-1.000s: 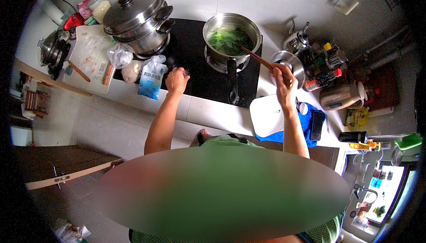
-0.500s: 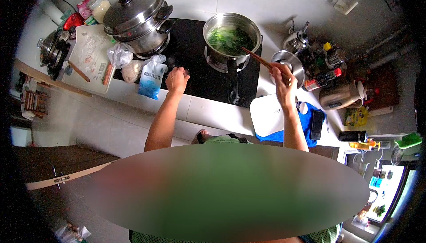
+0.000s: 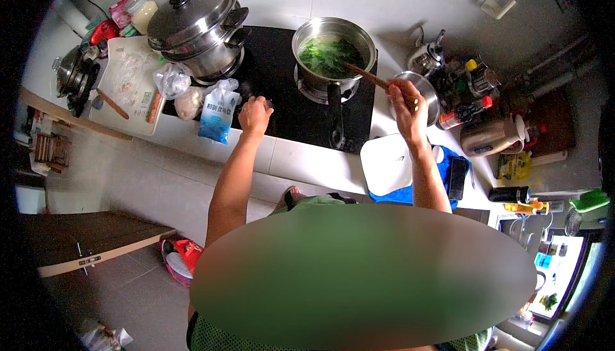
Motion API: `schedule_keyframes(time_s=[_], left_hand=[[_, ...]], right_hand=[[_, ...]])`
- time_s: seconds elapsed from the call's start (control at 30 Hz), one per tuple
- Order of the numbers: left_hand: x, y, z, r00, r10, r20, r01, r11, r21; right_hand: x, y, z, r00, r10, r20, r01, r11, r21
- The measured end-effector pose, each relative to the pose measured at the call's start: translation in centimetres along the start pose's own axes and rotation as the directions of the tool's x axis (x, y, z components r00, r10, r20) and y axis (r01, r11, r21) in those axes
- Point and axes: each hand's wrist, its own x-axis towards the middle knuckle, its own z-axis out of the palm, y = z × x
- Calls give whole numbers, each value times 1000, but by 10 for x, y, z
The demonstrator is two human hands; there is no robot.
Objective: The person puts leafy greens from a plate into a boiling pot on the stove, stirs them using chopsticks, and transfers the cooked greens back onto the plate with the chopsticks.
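Wooden chopsticks (image 3: 369, 76) are held in my right hand (image 3: 409, 108), their tips down in the leafy greens (image 3: 330, 56). The greens lie in liquid in a steel saucepan (image 3: 301, 31) on the black cooktop (image 3: 288, 117), its long handle pointing toward me. My left hand (image 3: 255, 117) is closed at the cooktop's front edge, round a small dark thing that I cannot make out, perhaps a stove knob. Just left of that hand stands a blue and white packet (image 3: 218, 112).
A large lidded steel pot (image 3: 198, 27) stands back left, a cutting board (image 3: 131, 82) beyond it. At the right are a steel bowl (image 3: 430, 94), a white square dish (image 3: 386, 166) on a blue cloth, a phone (image 3: 457, 178), a sauce bottle (image 3: 462, 115) and a kettle (image 3: 490, 138).
My right hand has shifted slightly, and the chopsticks' tips have moved a little up and left in the pan. My left hand has stayed almost still. A red shoe now shows below.
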Motion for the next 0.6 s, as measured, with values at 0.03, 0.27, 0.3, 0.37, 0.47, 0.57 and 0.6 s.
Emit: schedule_keyframes(time_s=[0.03, 0.27, 0.3, 0.37, 0.47, 0.57, 0.6], left_hand=[[0, 1, -1, 1000, 0, 0, 0, 1000, 0], [-2, 5, -8, 1000, -14, 23, 14, 1000, 9], [-2, 6, -8, 1000, -11, 28, 10, 1000, 16], [-1, 6, -8, 999, -13, 31, 13, 1000, 17], [-2, 7, -10, 999, -21, 36, 20, 1000, 9], [-2, 7, -13, 998, -38, 56, 38, 999, 3], [-2, 7, -13, 996, -49, 76, 49, 999, 6]], right_hand=[[4, -5, 0, 1000, -10, 8, 10, 999, -48], [45, -23, 5, 987, -135, 83, 151, 958, -245], [52, -26, 6, 984, -149, 93, 170, 940, -295], [67, -23, 11, 981, -174, 89, 194, 921, -339], [89, -13, 20, 982, -130, 135, 183, 824, -537], [100, 2, 36, 985, -52, 162, 140, 789, -599], [101, 4, 42, 982, -38, 185, 136, 825, -549]])
